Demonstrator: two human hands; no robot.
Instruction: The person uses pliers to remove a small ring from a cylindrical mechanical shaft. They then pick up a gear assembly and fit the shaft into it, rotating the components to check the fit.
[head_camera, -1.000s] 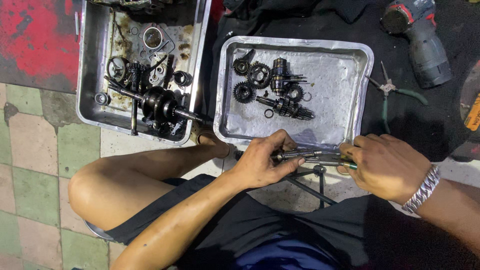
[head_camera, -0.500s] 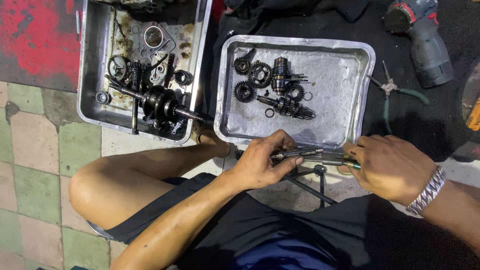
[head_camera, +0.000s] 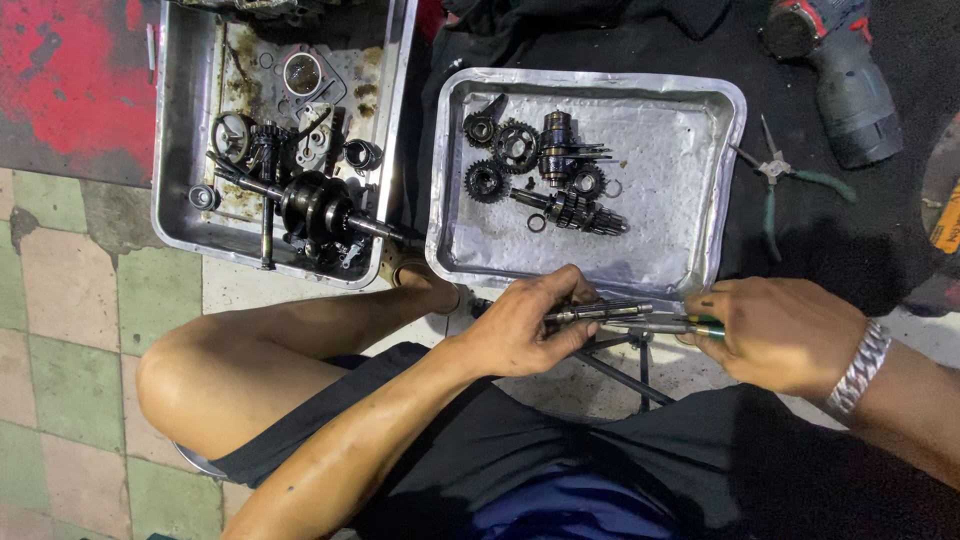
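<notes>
on a tiled floor before a metal tray (head_camera: 720, 190) of gears, the left hand (head_camera: 525, 330) grips a slim grey steel shaft (head_camera: 600, 312). the right hand (head_camera: 775, 335) clamps green-handled pliers (head_camera: 690, 327) against it; their tips are hard to make out.

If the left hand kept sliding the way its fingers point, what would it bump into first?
The left hand points sideways along the metal shaft it grips. Going straight on, it would probably meet the right hand first, which holds a green-handled tool at the shaft's other end. Depth is hard to judge from above.
</notes>
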